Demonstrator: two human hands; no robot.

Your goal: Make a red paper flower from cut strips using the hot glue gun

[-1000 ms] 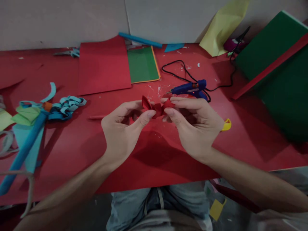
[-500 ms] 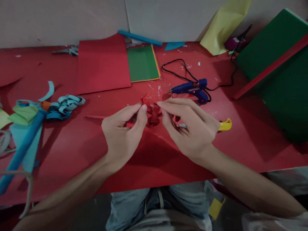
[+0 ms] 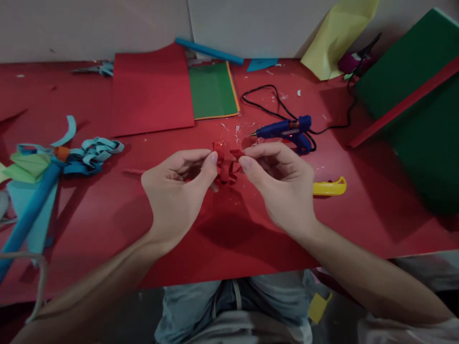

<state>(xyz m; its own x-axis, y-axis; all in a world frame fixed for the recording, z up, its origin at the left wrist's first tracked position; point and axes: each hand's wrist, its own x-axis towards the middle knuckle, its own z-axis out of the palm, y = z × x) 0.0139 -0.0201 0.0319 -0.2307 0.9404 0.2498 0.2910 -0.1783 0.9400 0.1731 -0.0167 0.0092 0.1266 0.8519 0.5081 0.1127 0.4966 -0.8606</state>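
Between my hands is a looped red paper strip (image 3: pixel 226 173), curled and folded, above the red table (image 3: pixel 229 258). My left hand (image 3: pixel 179 191) pinches its left side between thumb and fingers. With thumb and forefinger, my right hand (image 3: pixel 283 186) grips a folded end of the red paper on the other side. Part of the paper is hidden behind the fingers. Just beyond my right hand lies a blue glue gun (image 3: pixel 287 129), its nozzle pointing left and a small red light showing. A yellow cutter (image 3: pixel 330 187) rests to the right of that hand.
Red sheets (image 3: pixel 150 91) and green sheets (image 3: pixel 213 91) lie at the back, near a blue paper tube (image 3: pixel 210 51) and pliers (image 3: pixel 96 69). A blue paper flower (image 3: pixel 93 155) is at left. A green board (image 3: pixel 405 86) stands at right; a black cord (image 3: pixel 333 127) trails from the glue gun.
My right hand has turned, its thumb now showing on the red paper's end. My left hand has shifted slightly left. The view has moved a little, and more of the yellow cutter shows.
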